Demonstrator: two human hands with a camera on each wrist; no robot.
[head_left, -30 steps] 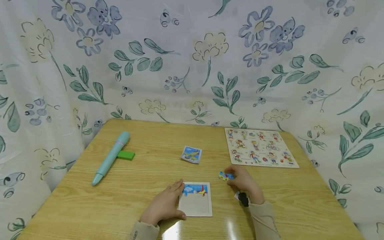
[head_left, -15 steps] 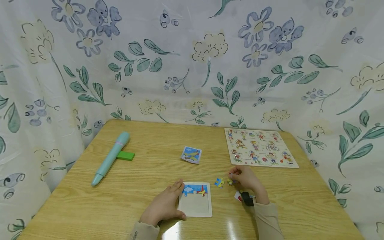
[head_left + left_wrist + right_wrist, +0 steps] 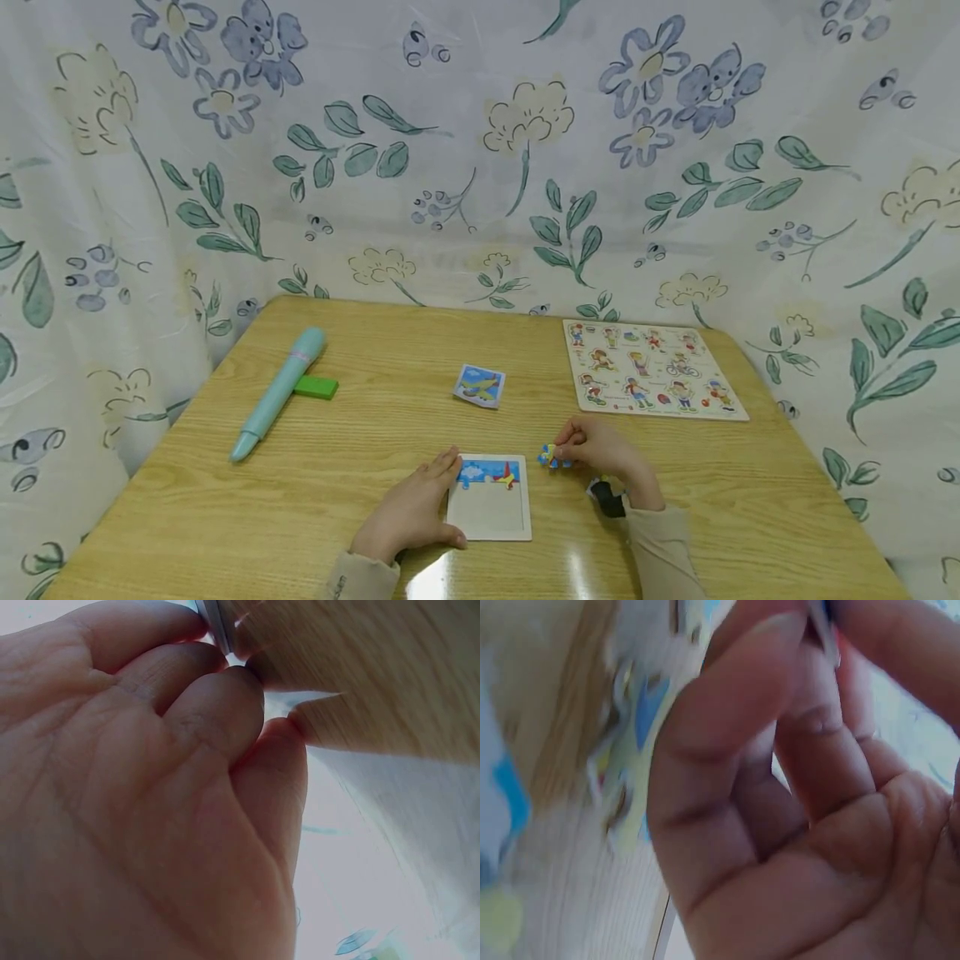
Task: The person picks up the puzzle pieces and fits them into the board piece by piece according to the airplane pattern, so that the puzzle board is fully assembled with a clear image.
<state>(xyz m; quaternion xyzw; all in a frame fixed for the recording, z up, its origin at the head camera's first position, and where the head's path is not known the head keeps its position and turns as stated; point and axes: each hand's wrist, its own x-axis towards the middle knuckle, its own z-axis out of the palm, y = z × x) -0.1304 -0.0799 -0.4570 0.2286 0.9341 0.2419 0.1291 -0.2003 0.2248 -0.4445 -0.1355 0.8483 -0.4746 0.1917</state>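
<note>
My left hand (image 3: 411,512) rests at the left side of a square puzzle tray (image 3: 487,512), fingers along its edge and thumb by the lower left corner. A top row of joined pieces (image 3: 480,472), with sky, cloud and a red and yellow shape, lies in the tray. To the right of it, my right hand (image 3: 603,450) pinches a small puzzle piece (image 3: 823,631) between thumb and finger; its face is mostly hidden. Blue and yellow puzzle pieces (image 3: 547,456) show at those fingertips. In the right wrist view, a loose piece (image 3: 639,727) lies on the table beside the fingers.
Behind the tray lies an airplane picture card (image 3: 478,387). A pegged figure puzzle board (image 3: 652,371) is at the back right. On the left are a teal pen-shaped object (image 3: 277,396) and a green block (image 3: 317,387). Another piece is partly covered under the right wrist's black strap (image 3: 607,498).
My right hand shifts right half a second ago, uncovering a blue and yellow piece, then comes back left over it, now pinching a piece. The left hand and tray stay put.
</note>
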